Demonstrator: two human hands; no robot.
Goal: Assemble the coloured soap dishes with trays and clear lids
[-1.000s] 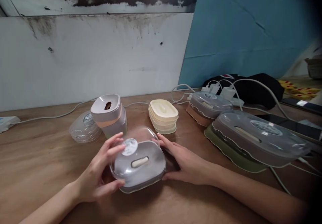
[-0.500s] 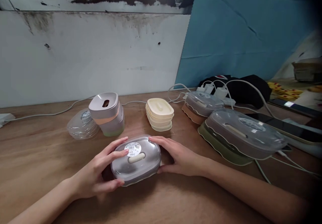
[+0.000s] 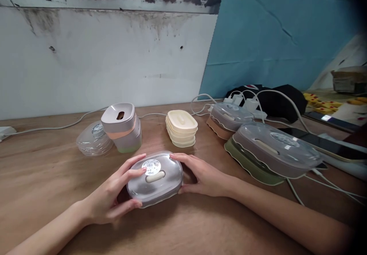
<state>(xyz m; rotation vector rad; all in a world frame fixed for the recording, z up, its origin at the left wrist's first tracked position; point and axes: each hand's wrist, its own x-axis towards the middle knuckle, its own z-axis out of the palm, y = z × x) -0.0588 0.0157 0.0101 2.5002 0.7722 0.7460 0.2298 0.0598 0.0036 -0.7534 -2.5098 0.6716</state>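
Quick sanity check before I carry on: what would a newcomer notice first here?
The grey box, front and centre, its round white label on top, between the left-hand grip and right-hand grip. Then the blue sheet, large at upper right, and the cream stack beyond the box.

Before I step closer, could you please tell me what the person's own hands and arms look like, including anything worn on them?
The left hand and right hand are ungloved, with slender fingers and no rings in sight. The left forearm and right forearm show no sleeve, watch or bracelet as far as the picture reaches.
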